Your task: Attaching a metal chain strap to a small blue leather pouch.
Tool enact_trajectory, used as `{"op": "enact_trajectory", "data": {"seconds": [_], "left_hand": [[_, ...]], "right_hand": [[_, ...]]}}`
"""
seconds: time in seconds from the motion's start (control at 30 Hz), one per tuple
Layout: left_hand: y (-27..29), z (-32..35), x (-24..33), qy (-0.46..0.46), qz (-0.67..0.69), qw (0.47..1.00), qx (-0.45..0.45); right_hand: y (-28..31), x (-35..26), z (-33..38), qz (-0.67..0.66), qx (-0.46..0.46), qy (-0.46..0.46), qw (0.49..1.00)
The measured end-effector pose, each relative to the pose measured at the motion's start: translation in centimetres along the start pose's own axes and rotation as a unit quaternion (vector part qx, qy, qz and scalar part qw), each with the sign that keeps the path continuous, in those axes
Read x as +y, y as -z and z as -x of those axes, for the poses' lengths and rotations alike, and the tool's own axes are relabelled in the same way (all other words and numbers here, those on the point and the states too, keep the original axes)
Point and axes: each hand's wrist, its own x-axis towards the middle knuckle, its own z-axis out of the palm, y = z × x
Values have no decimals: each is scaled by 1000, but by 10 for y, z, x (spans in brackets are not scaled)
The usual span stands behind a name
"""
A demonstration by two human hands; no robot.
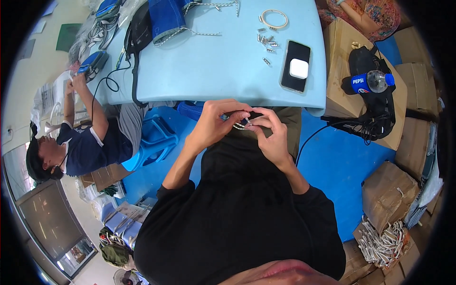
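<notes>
My left hand [216,122] and my right hand [271,138] meet just off the near edge of the light blue table [209,71]. Between their fingertips is a thin black-and-white cord [239,126] with a small silvery piece at its end, too small to make out fully. The left thumb and forefinger pinch the cord, and the right thumb and fingers close on the silvery piece. Blue fabric [190,110] lies below the left hand, partly hidden. On the table, several small metal pieces [267,42] lie loose near a round wooden hoop [273,19].
A phone [286,78] with a white case [299,69] on it lies at the table's right. Blue bags with striped cords [167,21] lie at the far left. A bottle [375,82] lies on a box. A co-worker [97,128] handles a blue bag at the left.
</notes>
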Motion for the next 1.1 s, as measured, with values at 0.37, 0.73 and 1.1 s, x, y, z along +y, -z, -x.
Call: {"op": "enact_trajectory", "data": {"seconds": [0.37,0.73,1.1], "left_hand": [[17,1,-6,-60,-130,989,-39],[-8,3,-19,-22,-47,999,10],[-60,21,-46,127,212,969,30]], "right_hand": [[-3,-2,0,-14,12,18,1000],[4,-9,4,108,-32,169,979],[39,-16,-8,334,-75,338,877]]}}
